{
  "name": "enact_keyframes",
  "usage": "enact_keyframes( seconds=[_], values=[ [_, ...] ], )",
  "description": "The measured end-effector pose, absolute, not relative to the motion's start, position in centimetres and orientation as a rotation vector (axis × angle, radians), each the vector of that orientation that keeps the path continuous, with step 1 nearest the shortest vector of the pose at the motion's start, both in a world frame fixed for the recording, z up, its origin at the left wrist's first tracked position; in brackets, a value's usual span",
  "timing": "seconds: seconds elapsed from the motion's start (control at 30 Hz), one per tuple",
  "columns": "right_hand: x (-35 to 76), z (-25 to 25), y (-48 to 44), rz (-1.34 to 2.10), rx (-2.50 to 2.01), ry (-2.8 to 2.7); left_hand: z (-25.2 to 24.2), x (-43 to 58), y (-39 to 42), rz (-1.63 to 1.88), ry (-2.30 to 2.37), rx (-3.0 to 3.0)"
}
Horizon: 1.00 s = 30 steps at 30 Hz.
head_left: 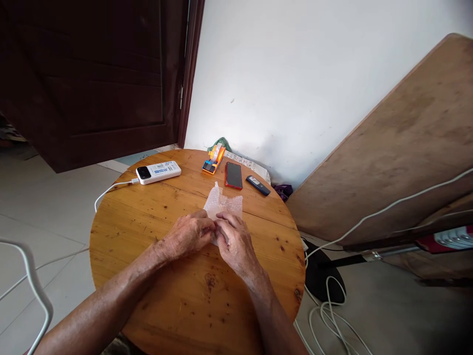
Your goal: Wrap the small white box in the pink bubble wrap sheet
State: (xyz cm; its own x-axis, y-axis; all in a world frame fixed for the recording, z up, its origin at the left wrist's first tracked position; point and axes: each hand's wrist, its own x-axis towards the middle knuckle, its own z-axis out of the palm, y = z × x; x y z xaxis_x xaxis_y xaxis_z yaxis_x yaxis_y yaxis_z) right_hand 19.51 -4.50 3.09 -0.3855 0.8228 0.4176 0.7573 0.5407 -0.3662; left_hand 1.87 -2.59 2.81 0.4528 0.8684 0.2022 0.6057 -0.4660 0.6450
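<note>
On the round wooden table lies a piece of clear bubble wrap, its far edge standing up unevenly. My left hand is closed on the wrap's near part, fingers bent and pressed together. From the right, my right hand meets it, thumb and fingers closed on the same wrap. The fingertips of both hands almost touch. Whatever lies inside or under the wrap is hidden by my fingers.
Beyond the wrap are an orange and blue tape dispenser, a red-edged phone and a dark blue handheld device. A white power bank with a cable is at the left. A wall borders the far side.
</note>
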Motion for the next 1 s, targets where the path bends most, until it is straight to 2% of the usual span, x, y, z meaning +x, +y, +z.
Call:
enact_keyframes(
  seconds=[0.5, 1.0],
  values=[
    [21.1, 3.2, -4.0, 0.088, -1.333, -2.117, 1.7, 1.9, -2.2, 1.007, 1.101, 2.471],
    [24.1, 3.4, -3.6, 0.177, -1.663, -2.029, 1.5, 2.0, -2.0, 1.038, 1.035, 2.459]
  ],
)
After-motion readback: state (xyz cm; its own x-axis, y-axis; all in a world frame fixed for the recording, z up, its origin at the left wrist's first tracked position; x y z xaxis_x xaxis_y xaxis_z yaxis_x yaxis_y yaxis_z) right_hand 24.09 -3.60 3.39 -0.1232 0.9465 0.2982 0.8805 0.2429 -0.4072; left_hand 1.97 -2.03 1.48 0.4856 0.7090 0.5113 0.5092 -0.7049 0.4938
